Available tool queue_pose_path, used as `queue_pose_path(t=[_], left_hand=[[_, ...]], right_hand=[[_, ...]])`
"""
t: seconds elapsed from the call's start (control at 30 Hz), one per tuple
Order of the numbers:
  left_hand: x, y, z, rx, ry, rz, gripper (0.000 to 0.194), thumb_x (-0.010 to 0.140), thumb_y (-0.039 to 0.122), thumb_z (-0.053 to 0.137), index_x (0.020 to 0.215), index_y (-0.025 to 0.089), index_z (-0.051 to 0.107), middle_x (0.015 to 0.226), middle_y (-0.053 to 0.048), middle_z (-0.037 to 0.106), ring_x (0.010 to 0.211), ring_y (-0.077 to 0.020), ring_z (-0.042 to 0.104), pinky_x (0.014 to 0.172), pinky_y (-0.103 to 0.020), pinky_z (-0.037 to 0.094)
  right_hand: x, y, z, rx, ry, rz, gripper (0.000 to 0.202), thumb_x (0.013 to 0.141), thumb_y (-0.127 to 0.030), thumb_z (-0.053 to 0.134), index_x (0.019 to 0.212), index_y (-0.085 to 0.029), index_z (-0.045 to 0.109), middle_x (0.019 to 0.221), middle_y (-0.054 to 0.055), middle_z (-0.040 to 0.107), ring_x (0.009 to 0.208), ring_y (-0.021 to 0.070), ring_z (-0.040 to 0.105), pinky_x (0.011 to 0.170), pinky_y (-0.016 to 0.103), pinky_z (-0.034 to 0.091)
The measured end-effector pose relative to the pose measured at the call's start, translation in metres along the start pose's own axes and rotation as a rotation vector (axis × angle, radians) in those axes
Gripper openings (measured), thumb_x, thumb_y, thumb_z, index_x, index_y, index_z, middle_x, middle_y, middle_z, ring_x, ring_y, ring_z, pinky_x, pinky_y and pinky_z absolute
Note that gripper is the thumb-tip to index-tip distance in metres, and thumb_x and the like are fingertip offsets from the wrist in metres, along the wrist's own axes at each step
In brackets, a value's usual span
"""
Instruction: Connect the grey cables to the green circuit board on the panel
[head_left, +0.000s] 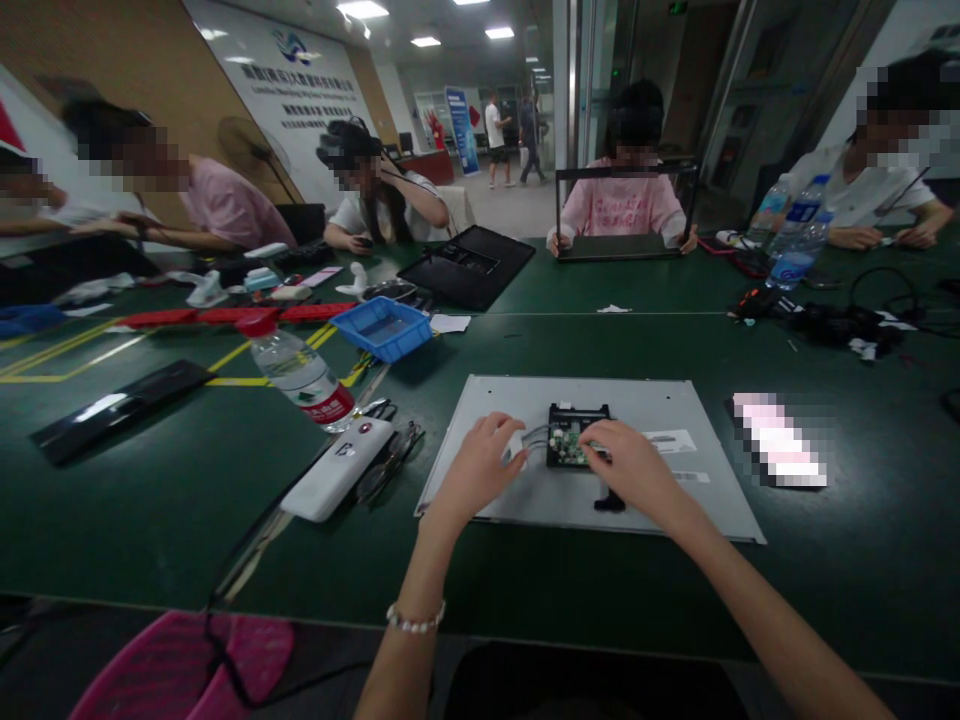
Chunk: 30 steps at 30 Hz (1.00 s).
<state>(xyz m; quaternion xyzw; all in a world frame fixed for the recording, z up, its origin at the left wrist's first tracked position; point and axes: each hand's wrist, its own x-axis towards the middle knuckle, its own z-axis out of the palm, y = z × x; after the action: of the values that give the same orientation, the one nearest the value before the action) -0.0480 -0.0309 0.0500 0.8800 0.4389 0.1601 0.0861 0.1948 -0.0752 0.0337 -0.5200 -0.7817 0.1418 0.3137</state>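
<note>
A flat grey metal panel [517, 500] lies on the green table in front of me. On its middle sits a black frame holding a green circuit board [567, 445], with thin grey wires running out to its left. My left hand [484, 460] is over the panel's left part beside those wires, thumb and fingers apart, nothing visible between them. My right hand [626, 465] is at the board's right side, its fingertips pinched together at the board's edge; what they hold, if anything, is hidden. A small black part [609, 500] lies on the panel below the board.
Left of the panel are a white power bank [337, 470], glasses [390, 465], a water bottle [304, 375] and a blue tray [386, 328]. A phone [780, 440] lies to the right. Across the table a person [626, 205] holds a black frame; other people sit around.
</note>
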Motion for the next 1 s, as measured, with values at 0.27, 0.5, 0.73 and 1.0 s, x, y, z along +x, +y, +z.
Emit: queue_pose_path(t=[0.27,0.5,0.73,1.0], left_hand=[[-0.019,0.012,0.019,0.348,-0.141,-0.067,0.018,0.088,0.017,0.047,0.098,0.02,0.062,0.104,-0.011,0.06,0.096,-0.0261,0.056,0.079,-0.038,0.043],[-0.013,0.013,0.001,0.429,0.03,-0.043,0.025,0.089,0.011,0.043,0.093,0.022,0.065,0.102,-0.01,0.063,0.095,-0.0276,0.055,0.079,-0.041,0.041],[-0.022,-0.006,0.01,0.402,0.068,-0.057,0.025,0.089,0.013,0.043,0.091,0.021,0.067,0.102,-0.011,0.065,0.098,-0.0289,0.055,0.082,-0.042,0.038],[-0.027,-0.015,0.019,0.294,0.114,-0.106,0.025,0.095,0.032,0.041,0.101,0.02,0.063,0.109,-0.01,0.063,0.102,-0.0283,0.055,0.086,-0.042,0.037]], right_hand=[[-0.027,0.079,-0.001,0.174,-0.054,0.266,0.035,0.074,-0.018,0.059,0.109,-0.019,0.064,0.103,0.007,0.068,0.079,0.0179,0.063,0.073,0.034,0.051],[-0.023,0.072,0.005,0.193,-0.022,0.327,0.028,0.072,-0.02,0.059,0.099,-0.019,0.068,0.079,0.003,0.07,0.069,0.0175,0.063,0.067,0.031,0.051],[-0.042,0.099,-0.011,0.119,0.143,0.505,0.021,0.077,-0.028,0.056,0.092,-0.018,0.067,0.08,0.006,0.069,0.073,0.0201,0.066,0.065,0.032,0.051],[-0.026,0.088,-0.017,-0.064,0.168,0.363,0.028,0.082,-0.027,0.053,0.105,-0.015,0.065,0.105,0.01,0.065,0.077,0.0177,0.063,0.079,0.036,0.05]])
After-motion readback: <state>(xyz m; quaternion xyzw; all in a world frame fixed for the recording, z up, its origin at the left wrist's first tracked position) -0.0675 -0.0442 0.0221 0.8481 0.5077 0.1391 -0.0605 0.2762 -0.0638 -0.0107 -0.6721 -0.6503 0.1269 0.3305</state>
